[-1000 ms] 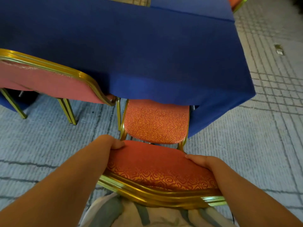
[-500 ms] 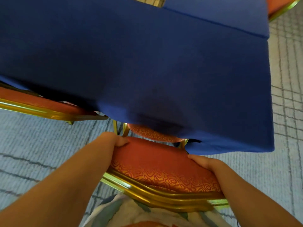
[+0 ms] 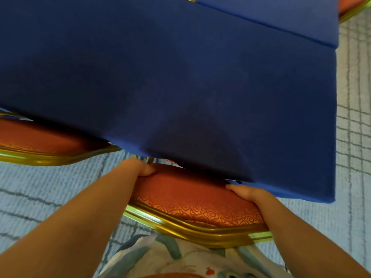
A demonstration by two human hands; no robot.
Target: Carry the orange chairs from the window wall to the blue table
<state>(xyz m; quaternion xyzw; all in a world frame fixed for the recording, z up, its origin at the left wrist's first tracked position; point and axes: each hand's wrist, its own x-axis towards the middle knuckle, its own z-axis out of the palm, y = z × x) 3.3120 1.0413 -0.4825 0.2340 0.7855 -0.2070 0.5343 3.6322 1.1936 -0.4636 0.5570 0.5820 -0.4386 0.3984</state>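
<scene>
Grey carpet (image 3: 50, 187) borders the blue table (image 3: 180, 77) at 12 o'clock; the orange chair (image 3: 190, 197) stands at 6, its seat probably tucked under, though hidden. We grip its backrest with left hand (image 3: 138, 167) and right hand (image 3: 245, 192); push squarely and evenly.

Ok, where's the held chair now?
Head view, bottom centre: the chair, backrest gripped by the left hand and right hand, sits at the near edge of the table, right of a second chair.
</scene>
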